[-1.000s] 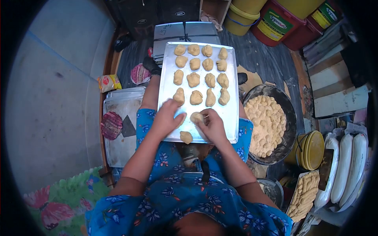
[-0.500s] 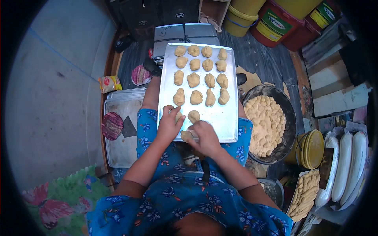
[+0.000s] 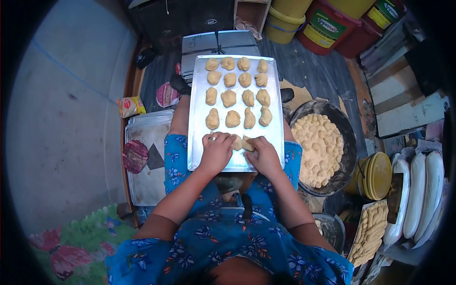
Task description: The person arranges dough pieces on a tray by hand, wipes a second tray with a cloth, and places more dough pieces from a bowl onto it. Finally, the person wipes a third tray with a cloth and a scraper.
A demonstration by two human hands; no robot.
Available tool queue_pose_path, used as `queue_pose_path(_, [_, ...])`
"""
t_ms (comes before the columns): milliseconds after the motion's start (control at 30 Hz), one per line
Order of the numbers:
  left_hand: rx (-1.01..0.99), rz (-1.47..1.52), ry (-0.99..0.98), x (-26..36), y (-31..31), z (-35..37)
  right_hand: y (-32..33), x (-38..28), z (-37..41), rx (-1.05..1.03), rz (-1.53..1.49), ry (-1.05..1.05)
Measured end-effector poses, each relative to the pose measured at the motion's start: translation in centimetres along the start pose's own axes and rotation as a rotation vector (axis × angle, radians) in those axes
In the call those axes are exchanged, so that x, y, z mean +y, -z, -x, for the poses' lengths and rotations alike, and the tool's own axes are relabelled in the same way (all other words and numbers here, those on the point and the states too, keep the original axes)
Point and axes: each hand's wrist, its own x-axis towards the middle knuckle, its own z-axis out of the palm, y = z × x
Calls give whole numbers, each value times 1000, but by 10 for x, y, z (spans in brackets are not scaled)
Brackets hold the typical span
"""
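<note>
A metal baking tray (image 3: 199,156) rests across my lap, bearing rows of lumpy dough pieces (image 3: 229,98). Near its front edge, my left hand (image 3: 217,152), with a ring on one finger, has its fingers curled in against a dough piece (image 3: 236,142). Part of another piece is covered by those fingers. Just to the right, my right hand (image 3: 264,156) pinches a separate dough piece (image 3: 247,143) between thumb and fingers, low over the tray. The two front pieces sit close together between my hands.
On the right stands a large dark basin (image 3: 349,156) of dough pieces, with a yellow bucket (image 3: 378,175) beyond it. Stacked trays (image 3: 135,187) lie left, with a pink cloth (image 3: 135,156) on top. Wrapped metal trays (image 3: 242,42) and margarine buckets (image 3: 323,28) are at the back.
My left hand has shifted right to the second front piece. My right hand has moved right and forward, bringing its dough piece from the tray's front edge into the front row.
</note>
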Motion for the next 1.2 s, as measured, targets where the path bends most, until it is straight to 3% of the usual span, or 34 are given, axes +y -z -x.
queue_pose_path(33, [16,0,-10,-1,1,-3,3,1,-2,-38,-1,-9])
queue_pose_path(133, [55,4,-27,-9,5,-3,7,4,-7,101,26,97])
queue_pose_path(233, [218,-13,88,-19,14,-17,8,-2,-21,212,185,82])
queue_pose_path(333, [221,-84,156,-31,27,-38,0,-5,-46,242,216,171])
queue_pose_path(433, [72,52,204,-59,18,-49,-10,-12,-70,211,217,207])
queue_pose_path(600, [147,139,252,-59,20,-45,-19,-33,-130,135,230,262])
queue_pose_path(767, [222,199,237,-64,17,-41,-56,-32,-186,8,467,220])
queue_pose_path(967, [246,278,222,-73,17,-39,-71,-33,-202,-45,354,206])
queue_pose_path(1100, [321,344,169,-77,18,-36,-55,-28,-215,-18,274,177])
queue_pose_path(1200, [341,376,157,-80,16,-34,-45,-33,-235,106,403,127])
